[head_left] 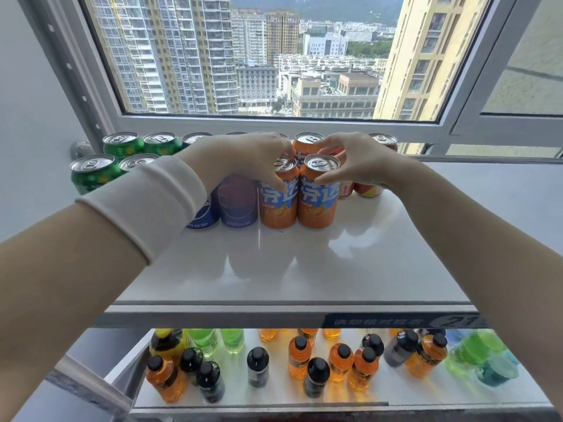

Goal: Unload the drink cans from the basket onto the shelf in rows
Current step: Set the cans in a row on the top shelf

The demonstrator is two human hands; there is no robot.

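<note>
Both hands are on the top shelf, one can each. My left hand has its fingers curled over the lid and shoulder of the left orange can. The right hand pinches the rim of the right orange can between thumb and fingers. Both cans stand upright on the shelf right under my fingers, with their sides touching. I judge the top grip is deliberate, since the packed neighbours leave no side room. The blue cans sit just left of the left fingers, so the orange pair extends that front row. The green cans are further left, grouped by flavour. A third orange can stands just behind my fingers, and the red cans are behind the right palm. The placing looks near done, with release next. The basket is out of view. Bottles stand on the lower shelf, well below my fingers.
</note>
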